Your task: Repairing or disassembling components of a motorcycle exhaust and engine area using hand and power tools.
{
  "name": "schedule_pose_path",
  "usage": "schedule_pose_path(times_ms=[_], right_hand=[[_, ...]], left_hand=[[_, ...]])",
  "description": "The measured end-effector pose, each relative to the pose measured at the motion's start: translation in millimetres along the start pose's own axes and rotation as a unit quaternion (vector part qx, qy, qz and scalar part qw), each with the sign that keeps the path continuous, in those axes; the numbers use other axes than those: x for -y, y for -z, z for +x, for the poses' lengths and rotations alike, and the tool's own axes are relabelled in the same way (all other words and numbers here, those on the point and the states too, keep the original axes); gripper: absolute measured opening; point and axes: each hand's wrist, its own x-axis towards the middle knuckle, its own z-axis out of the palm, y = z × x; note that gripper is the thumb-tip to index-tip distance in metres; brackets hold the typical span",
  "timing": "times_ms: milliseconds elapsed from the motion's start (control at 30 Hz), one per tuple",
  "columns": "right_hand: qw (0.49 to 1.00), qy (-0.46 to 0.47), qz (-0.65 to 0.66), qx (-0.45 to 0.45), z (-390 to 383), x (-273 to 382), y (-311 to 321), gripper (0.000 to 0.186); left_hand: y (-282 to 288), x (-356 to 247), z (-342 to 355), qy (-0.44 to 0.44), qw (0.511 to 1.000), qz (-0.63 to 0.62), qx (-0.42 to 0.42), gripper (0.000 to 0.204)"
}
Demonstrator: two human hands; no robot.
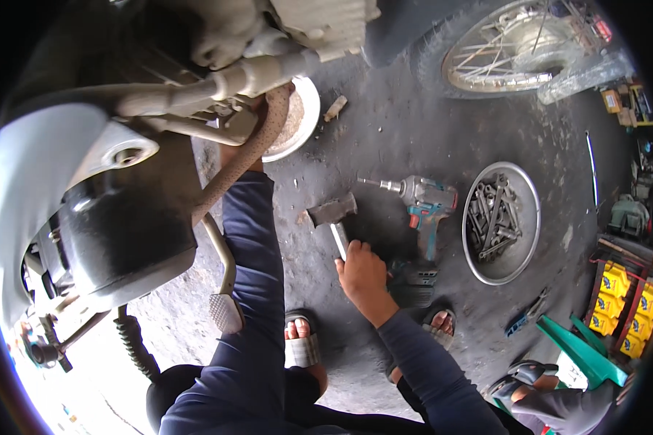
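My right hand (pixel 365 275) is closed round the handle of a hammer (pixel 339 235), whose dark, worn head is turned away from me just above the floor. My left arm reaches forward under the motorbike (pixel 123 246). Its hand (pixel 254 161) passes behind the bike's brown, speckled bent pipe (pixel 250 148), so the fingers are hidden. Near that hand stands a white basin (pixel 310 119), partly covered by the pipe. A foot pedal (pixel 226 313) hangs beside my left forearm. Right of the hammer lies a cordless drill (pixel 424 203) with a socket on its long bit.
A metal bowl (pixel 533 232) of several spanners stands to the right. Blue-handled pliers (pixel 527 313) lie nearer me. A spoked wheel (pixel 500 54) is at the far right. Yellow containers (pixel 611 290) fill a red rack, and another person's feet (pixel 519 384) are at the lower right.
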Motion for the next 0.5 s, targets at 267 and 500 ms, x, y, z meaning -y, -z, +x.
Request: schedule_pose_path(times_ms=[267, 500], right_hand=[[0.725, -0.073, 0.658, 0.189, 26.3, 43.4, 110.5, 0.023], [0.670, 0.012, 0.701, 0.245, 46.2, 74.0, 175.8, 0.021]], left_hand=[[-24.0, -51.9, -12.3, -0.026, 0.999, -0.031, 0.037, 0.051], [-26.3, -68.4, -8.0, -0.009, 0.993, -0.087, 0.074, 0.051]])
